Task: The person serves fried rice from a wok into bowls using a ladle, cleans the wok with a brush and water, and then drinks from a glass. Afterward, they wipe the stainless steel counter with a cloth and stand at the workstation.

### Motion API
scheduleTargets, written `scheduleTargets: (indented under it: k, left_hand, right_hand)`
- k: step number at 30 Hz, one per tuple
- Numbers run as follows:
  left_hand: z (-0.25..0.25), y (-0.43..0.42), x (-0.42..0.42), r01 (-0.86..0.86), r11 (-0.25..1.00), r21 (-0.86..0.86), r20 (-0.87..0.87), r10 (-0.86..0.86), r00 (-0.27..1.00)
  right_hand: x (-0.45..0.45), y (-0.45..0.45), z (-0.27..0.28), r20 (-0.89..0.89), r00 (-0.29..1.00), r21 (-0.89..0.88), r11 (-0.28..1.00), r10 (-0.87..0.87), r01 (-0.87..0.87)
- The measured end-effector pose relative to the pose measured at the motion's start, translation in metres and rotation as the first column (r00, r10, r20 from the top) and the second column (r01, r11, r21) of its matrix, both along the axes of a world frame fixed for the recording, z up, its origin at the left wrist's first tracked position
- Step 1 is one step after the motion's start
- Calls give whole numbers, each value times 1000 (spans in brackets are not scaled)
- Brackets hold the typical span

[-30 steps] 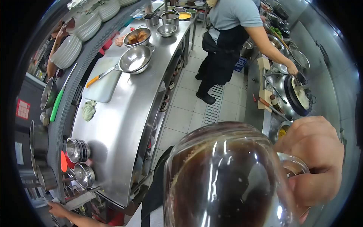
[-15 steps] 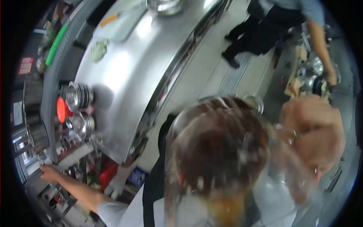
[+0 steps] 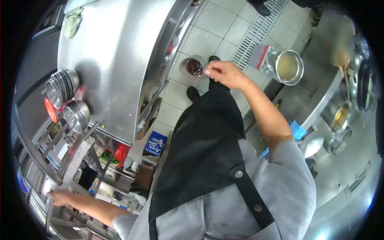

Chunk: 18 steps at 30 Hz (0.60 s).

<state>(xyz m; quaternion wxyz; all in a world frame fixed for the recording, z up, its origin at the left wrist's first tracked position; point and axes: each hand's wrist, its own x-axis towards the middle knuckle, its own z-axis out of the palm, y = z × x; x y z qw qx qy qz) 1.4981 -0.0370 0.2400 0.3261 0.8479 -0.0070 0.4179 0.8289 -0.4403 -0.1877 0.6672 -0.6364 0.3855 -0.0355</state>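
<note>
The glass mug (image 3: pixel 192 69) has been lowered from the camera, pinched in the right hand (image 3: pixel 224 74); whether the near-left rack (image 3: pixel 49 214) is gripped by the left hand (image 3: pixel 61 198) cannot be told.

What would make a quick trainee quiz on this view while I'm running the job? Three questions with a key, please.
1. What does the right hand hold?
A) a steel ladle
B) a glass mug of dark liquid
C) a kitchen knife

2. True or false: the green cloth lies on the steel worktable.

3. How many stacks of nested metal bowls show at the left of the view?

Key: 1 B; 2 true; 3 two.
</note>
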Motion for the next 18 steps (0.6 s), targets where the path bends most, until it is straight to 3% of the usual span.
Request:
scheduleTargets:
  k: [1, 2, 3, 5, 7, 9, 10, 11, 12, 15, 16, 17, 18]
  left_hand:
    - [4, 9, 1, 19, 999, -27, 1, -19, 1000]
    - [10, 27, 13, 141, 988, -58, -32, -143, 989]
    - [12, 40, 19, 124, 991, -50, -16, -125, 992]
    - [15, 57, 29, 158, 854, 497, 100, -237, 966]
    - [13, 46, 11, 154, 861, 484, 131, -246, 960]
    - [17, 56, 20, 67, 784, 618, 158, -207, 966]
    - [-8, -45, -67, -78, 973, 216, 15, 77, 997]
    - [-8, -35, -61, -89, 973, 214, 22, 86, 996]
    - [-3, -22, -53, -86, 955, 284, 33, 79, 996]
    - [5, 0, -36, -77, 909, 409, 57, 59, 997]
    - [7, 3, -35, -73, 925, 372, 57, 56, 997]
    - [9, 3, -35, -68, 941, 332, 56, 53, 997]
    - [7, 2, -36, -62, 957, 285, 54, 48, 997]
  right_hand:
    - [17, 9, -28, -2, 1000, 27, 1000, 14, -14]
    - [35, 15, -52, 12, 1000, 32, 999, 26, -27]
    - [56, 22, -74, -33, 996, 30, 996, 80, -79]
    - [98, 46, -118, -65, 986, 39, 988, 153, -150]
    - [142, 69, -162, -28, 994, 82, 991, 109, -107]
    - [182, 86, -192, 16, 993, 91, 989, 119, -120]
    - [200, 93, -201, -9, 990, 49, 989, 141, -141]
    - [218, 97, -207, -34, 986, 6, 987, 161, -161]
    - [234, 97, -208, -64, 979, 105, 977, 194, -187]
    - [265, 99, -205, -142, 945, 50, 956, 295, -291]
    - [277, 115, -234, -125, 950, -119, 946, 286, -301]
    - [286, 122, -247, -123, 949, -121, 945, 290, -305]
    - [294, 122, -257, -57, 953, -290, 909, 297, -301]
